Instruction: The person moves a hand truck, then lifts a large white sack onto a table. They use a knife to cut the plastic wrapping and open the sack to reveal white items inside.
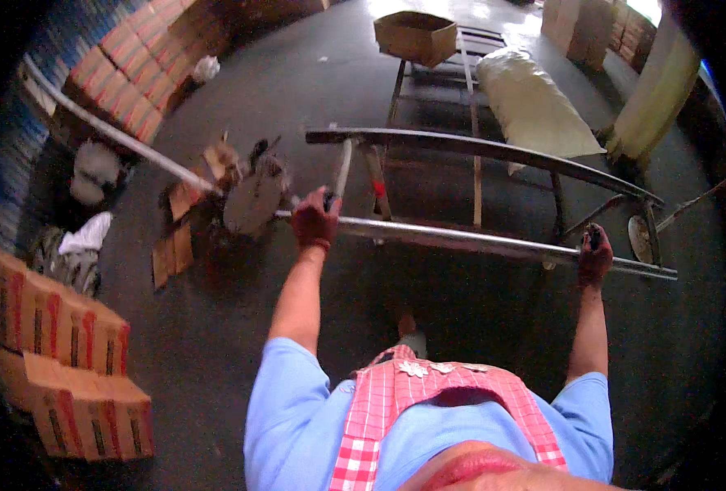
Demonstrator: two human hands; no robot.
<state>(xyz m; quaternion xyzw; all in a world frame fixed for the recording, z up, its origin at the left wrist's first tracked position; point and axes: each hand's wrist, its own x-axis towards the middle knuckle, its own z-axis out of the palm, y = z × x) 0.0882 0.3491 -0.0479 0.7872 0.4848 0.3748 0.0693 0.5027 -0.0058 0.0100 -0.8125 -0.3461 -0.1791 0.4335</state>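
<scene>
A metal frame (453, 237) with two long rails and short cross pieces stretches across in front of me. Near the left end of its closer, shiny rail, my left hand (315, 219) is closed on the frame. My right hand (595, 258) is closed around the same rail near its right end. Something small and dark shows at the fingers of each hand, too unclear to name. Beyond, the darker far rail (494, 149) runs roughly alongside the near one. A round flat disc (252, 200) lies left of my left hand, its kind unclear.
Stacked cartons (85, 401) stand at the lower left, more cartons (130, 74) at the far left. Ahead are a ladder-like metal rack (473, 123), an open cardboard box (416, 39) and a large pale sack (534, 102). A pillar (656, 94) rises at the right.
</scene>
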